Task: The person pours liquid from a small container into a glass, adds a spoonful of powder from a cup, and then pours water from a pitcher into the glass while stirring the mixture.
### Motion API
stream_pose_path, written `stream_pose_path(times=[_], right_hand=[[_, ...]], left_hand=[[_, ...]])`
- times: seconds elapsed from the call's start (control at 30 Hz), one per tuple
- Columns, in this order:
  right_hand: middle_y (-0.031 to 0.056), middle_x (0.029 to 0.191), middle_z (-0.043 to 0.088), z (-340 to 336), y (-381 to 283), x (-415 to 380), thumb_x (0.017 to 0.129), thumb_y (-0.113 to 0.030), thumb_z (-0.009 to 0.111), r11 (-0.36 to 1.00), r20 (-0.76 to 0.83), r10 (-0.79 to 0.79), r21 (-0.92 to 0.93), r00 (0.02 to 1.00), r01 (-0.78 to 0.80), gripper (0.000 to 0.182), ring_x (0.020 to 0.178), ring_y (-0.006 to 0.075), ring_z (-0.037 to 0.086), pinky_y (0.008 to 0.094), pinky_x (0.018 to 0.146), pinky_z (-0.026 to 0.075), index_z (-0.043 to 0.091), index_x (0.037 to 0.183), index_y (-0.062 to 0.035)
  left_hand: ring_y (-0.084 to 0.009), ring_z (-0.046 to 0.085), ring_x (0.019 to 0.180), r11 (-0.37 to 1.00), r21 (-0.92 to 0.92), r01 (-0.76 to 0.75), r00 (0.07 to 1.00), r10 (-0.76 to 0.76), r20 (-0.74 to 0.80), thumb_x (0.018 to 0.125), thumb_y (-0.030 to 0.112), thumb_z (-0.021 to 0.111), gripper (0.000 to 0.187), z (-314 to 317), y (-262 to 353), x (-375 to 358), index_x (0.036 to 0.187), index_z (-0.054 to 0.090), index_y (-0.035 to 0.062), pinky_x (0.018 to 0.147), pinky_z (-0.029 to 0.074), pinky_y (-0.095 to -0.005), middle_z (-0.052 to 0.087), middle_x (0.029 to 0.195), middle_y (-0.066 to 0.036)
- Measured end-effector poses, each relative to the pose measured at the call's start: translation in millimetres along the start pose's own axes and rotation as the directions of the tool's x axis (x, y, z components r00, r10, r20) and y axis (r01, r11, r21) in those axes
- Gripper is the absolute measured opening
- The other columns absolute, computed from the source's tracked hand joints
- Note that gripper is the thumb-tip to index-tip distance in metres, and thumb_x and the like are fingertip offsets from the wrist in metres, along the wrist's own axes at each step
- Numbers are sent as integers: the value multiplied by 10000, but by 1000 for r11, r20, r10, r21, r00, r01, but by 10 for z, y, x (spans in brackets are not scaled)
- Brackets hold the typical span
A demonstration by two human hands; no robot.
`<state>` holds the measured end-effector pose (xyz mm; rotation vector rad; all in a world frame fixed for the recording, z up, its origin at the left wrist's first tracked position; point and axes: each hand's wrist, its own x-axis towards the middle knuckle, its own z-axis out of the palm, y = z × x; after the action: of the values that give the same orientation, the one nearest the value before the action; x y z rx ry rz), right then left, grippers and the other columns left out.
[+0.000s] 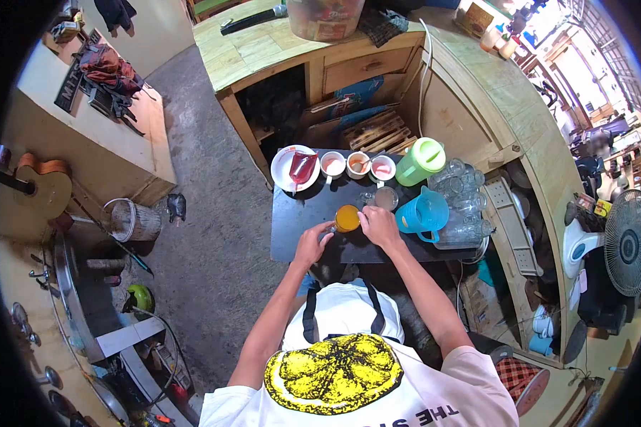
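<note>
A glass mug of orange drink (347, 218) stands near the front of the dark table (286, 231), between my two hands. My left hand (310, 245) has its fingers closed at the mug's handle on the left. From the right side, my right hand (380, 228) grips the mug near its rim. Just behind my right hand is another glass mug (386, 198), greyish inside. To the right stands a blue pitcher (421, 212), and behind it a green lidded pitcher (420, 162).
Along the table's back edge are a white bowl (283, 160) with a bag of red liquid (303, 169) and several white cups (357, 165), some with spoons. Upturned glass mugs (463, 192) crowd a tray at right. A wooden counter (477, 107) curves around behind.
</note>
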<state>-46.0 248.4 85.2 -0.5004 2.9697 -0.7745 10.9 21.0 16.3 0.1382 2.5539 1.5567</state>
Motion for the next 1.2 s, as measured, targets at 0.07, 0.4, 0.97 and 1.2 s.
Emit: stream_pose_path(times=[0.07,0.4,0.97,1.2], right_hand=[[203,834,706,-7,2,-31,957,-220,620,999,28,-36,0,999,36,247,783,403,696,512,710,553,667,838,-9],[178,861,719,88,-1,60,965,-224,608,992,21,-124,11,992,124,262,766,386,700,488,717,563,704,849,-9],[214,850,716,10,3,132,962,-210,596,993,49,-103,62,994,99,296,818,399,700,513,772,550,695,803,19],[228,858,710,-89,-20,134,965,-199,590,992,225,-122,73,967,108,286,835,409,697,516,791,544,684,831,36]], left_hand=[[-382,678,1126,999,30,-16,1000,16,3,937,142,691,358,-8,0,-2,1291,687,83,968,534,-433,702,1240,-190],[-394,679,1114,997,38,73,997,-74,28,936,149,700,361,-56,111,-38,1292,692,88,961,535,-438,709,1213,-201],[-395,684,1087,996,84,41,999,-41,1,935,205,706,313,-69,-13,-4,1209,723,54,954,535,-449,723,1176,-193],[-405,677,1077,995,97,0,1000,1,-9,917,168,720,323,-60,102,29,1224,708,67,940,537,-462,721,1170,-191]])
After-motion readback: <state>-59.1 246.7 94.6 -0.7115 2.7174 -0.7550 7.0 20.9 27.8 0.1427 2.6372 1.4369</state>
